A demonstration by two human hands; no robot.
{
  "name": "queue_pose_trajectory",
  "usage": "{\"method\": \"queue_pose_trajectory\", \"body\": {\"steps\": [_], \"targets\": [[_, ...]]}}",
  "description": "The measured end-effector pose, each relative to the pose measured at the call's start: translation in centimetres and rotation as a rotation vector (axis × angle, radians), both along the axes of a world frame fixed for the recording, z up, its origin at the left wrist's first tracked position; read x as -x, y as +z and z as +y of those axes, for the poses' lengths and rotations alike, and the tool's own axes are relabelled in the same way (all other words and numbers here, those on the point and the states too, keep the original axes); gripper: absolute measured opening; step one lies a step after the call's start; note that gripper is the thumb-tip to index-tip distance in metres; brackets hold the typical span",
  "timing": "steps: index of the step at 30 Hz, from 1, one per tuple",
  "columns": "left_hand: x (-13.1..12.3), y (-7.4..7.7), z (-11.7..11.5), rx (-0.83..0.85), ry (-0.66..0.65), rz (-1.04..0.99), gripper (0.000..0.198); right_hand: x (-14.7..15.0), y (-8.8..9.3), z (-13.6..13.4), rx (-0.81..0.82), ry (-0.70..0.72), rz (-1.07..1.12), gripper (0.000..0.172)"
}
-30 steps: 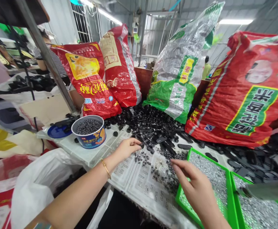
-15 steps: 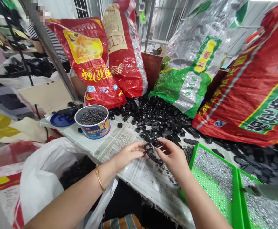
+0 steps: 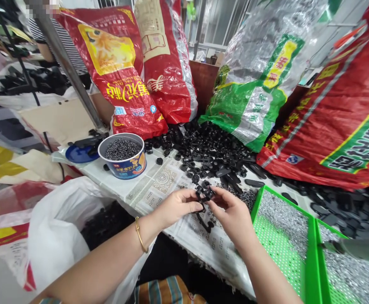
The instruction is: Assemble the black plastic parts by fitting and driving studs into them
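Observation:
Over the near part of the table, my left hand [image 3: 181,207] pinches a black plastic part [image 3: 200,207] between thumb and fingers. Its lower end, curved with a rounded tip, hangs below the fingers. My right hand [image 3: 230,207] faces it, thumb and fingers closed on a small black ring-like piece [image 3: 207,192] that touches the upper end of the part. Fingers partly hide where the two pieces meet. Just beyond the hands lies a heap of small black plastic pieces [image 3: 209,145].
A tub [image 3: 125,166] of small dark pieces stands at left, near a blue lid [image 3: 79,154]. Green trays [image 3: 311,236] with shiny metal bits sit at right, a grey tool [image 3: 355,249] over them. Large sacks [image 3: 254,101] line the back. A white bag [image 3: 57,228] hangs at left.
My hands have come closer together, and the ring-like piece now meets the black part between them. The part hangs more steeply. The camera view has shifted slightly.

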State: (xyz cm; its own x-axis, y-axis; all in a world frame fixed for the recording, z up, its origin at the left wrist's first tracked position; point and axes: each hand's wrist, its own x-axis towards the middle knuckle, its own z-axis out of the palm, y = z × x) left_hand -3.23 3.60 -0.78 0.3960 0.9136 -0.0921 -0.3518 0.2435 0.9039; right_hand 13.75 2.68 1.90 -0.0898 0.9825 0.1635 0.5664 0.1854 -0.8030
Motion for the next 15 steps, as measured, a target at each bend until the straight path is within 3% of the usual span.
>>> {"method": "queue_pose_trajectory", "body": {"steps": [9,11,15], "targets": [[0.3,1.1,-0.1,0.063,-0.142,-0.07,0.029,0.0,0.7,0.4,0.114,0.005,-0.038,0.027],[0.3,0.6,0.0,0.062,-0.071,-0.071,0.029,-0.6,1.3,1.7,0.047,-0.097,-0.068,0.035],[0.3,-0.4,0.3,0.075,0.155,0.026,0.023,-1.5,2.6,3.5,-0.239,-0.293,-0.181,0.068]]}}
